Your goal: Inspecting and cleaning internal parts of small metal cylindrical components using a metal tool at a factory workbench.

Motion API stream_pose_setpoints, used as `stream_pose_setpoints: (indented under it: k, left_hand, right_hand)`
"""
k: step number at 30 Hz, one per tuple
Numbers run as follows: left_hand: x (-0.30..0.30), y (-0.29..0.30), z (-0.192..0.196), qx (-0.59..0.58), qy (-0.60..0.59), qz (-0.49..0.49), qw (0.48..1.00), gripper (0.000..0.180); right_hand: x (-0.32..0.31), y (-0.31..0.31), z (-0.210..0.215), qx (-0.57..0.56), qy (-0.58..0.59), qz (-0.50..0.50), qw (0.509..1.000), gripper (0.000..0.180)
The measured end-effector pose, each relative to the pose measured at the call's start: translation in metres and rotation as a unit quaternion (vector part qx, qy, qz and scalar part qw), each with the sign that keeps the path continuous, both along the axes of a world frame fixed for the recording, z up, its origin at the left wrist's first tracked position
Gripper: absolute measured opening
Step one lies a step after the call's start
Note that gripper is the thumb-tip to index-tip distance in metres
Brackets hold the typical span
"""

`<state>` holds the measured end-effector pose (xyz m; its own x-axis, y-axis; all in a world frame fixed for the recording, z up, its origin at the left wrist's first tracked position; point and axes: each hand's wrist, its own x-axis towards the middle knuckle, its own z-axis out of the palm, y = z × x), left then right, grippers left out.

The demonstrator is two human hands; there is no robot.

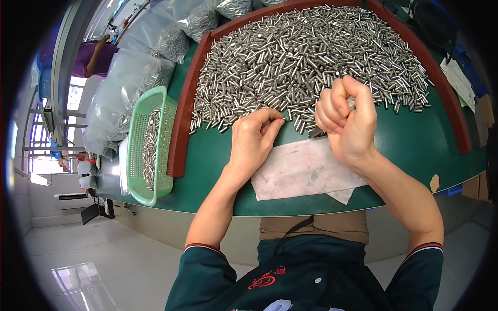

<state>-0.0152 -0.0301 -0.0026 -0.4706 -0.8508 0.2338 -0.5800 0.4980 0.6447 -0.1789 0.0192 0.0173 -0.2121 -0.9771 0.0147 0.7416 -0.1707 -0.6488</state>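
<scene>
A large heap of short, shiny metal pins (290, 57) covers the far part of the green table (228, 194). My left hand (251, 137) is at the heap's near edge, thumb and forefinger pinched together. The silver end of a metal pin (285, 118) shows at those fingertips. Higher and to the right, my right hand (350, 116) is closed in front of the heap, fingers curled in. A pale bit shows within its grip, too small to name. Beneath both hands lies a smudged whitish cloth (306, 171).
Red-brown rails (182, 119) border the heap on its left, back and right. Left of them stands a green perforated basket (136, 155) holding pins. Clear bags of pins (137, 70) line the far left. A person in purple (93, 58) is beyond. A black fan (434, 23) is at far right.
</scene>
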Motion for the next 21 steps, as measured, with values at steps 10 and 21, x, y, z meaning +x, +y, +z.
stream_pose_setpoints:
  k: [10,21]
  left_hand:
    - [-0.003,0.024,0.010,0.145,-0.032,-0.079,0.986,0.006]
    - [-0.004,0.025,0.012,0.125,-0.046,-0.088,0.987,0.006]
  right_hand:
    - [0.005,0.004,-0.008,-0.032,0.022,0.009,0.999,0.031]
    - [0.015,0.007,-0.012,0.015,0.066,0.021,0.997,0.038]
